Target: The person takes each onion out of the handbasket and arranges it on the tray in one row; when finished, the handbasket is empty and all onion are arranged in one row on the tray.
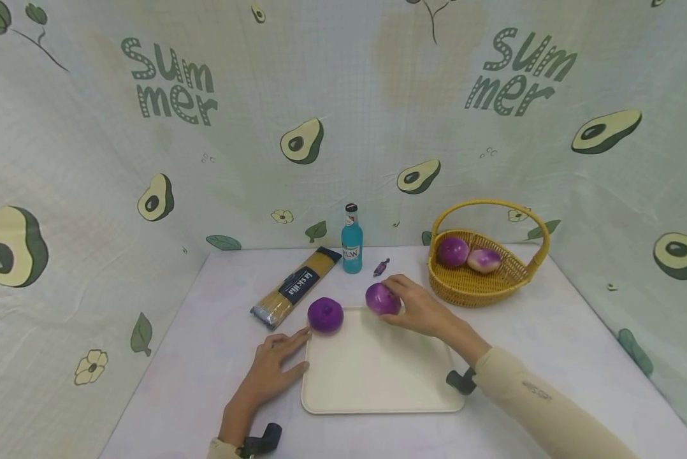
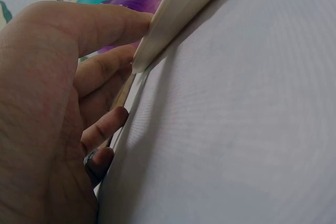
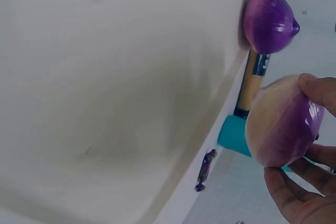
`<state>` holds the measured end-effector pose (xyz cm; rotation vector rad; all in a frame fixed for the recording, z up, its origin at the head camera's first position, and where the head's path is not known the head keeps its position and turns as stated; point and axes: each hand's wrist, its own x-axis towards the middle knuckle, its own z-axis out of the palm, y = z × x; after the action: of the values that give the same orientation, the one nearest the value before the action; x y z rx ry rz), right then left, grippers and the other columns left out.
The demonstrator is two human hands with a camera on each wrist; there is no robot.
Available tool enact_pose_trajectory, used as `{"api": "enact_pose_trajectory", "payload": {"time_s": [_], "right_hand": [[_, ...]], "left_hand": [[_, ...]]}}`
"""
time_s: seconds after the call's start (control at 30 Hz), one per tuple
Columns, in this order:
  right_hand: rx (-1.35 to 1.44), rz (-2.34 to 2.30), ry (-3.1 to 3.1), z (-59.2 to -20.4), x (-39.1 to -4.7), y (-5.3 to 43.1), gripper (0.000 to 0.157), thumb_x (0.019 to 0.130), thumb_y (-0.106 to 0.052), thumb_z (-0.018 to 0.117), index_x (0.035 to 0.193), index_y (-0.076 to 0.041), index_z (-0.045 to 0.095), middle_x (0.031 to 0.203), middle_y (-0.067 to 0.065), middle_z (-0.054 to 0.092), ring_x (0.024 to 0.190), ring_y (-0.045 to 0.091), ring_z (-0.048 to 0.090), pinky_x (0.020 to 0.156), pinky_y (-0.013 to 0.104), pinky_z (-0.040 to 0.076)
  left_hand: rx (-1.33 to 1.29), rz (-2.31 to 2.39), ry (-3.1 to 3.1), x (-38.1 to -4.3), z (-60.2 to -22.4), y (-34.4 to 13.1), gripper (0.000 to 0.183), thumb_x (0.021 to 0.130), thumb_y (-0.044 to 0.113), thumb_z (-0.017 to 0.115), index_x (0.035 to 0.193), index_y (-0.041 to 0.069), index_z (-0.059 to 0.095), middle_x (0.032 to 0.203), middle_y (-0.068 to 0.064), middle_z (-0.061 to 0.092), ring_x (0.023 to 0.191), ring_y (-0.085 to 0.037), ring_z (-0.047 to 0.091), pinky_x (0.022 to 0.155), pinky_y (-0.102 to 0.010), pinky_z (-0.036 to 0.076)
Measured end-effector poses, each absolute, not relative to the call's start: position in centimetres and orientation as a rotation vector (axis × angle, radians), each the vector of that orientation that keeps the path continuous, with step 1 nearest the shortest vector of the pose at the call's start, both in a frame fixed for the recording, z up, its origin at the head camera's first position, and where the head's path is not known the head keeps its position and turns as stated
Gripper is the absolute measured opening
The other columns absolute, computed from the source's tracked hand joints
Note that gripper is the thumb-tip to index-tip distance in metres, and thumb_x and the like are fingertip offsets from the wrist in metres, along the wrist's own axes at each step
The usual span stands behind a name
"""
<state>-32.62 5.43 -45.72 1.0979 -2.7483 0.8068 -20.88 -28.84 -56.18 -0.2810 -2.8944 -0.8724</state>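
A purple onion (image 1: 383, 299) is pinched between the thumb and fingers of my right hand (image 1: 417, 308), over the far edge of the cream tray (image 1: 378, 376). In the right wrist view this onion (image 3: 286, 121) shows a pale side and a purple side. Another purple onion (image 1: 325, 315) sits on the tray's far left corner. My left hand (image 1: 274, 366) lies at the tray's left edge, its fingers extended. In the left wrist view the thumb and fingertips of that hand (image 2: 79, 72) touch the tray's rim (image 2: 173, 19).
Behind the tray lie a pasta packet (image 1: 297, 287) and a small wrapped candy (image 1: 381, 267), with a blue bottle (image 1: 352, 245) standing between them. A yellow wicker basket (image 1: 464, 294) with a tall handle stands at the back right, holding two onions (image 1: 452, 252).
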Motion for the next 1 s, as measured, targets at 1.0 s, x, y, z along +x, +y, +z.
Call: {"api": "enact_pose_trajectory", "payload": {"time_s": [1.0], "right_hand": [[1.142,0.791,-2.807,-47.1,-32.5,2.6,0.069,0.081,-0.025,0.085,0.138,-0.001,0.055,0.141,0.016,0.051,0.127,0.033,0.053,0.101,0.045,0.047]], "left_hand": [[-0.318,-0.855,-2.869,-21.0,-56.6,-29.0,0.059,0.091,0.046,0.067,0.147,0.033,0.051,0.152,0.019,0.043,0.127,-0.019,0.041,0.101,-0.050,0.032]]}}
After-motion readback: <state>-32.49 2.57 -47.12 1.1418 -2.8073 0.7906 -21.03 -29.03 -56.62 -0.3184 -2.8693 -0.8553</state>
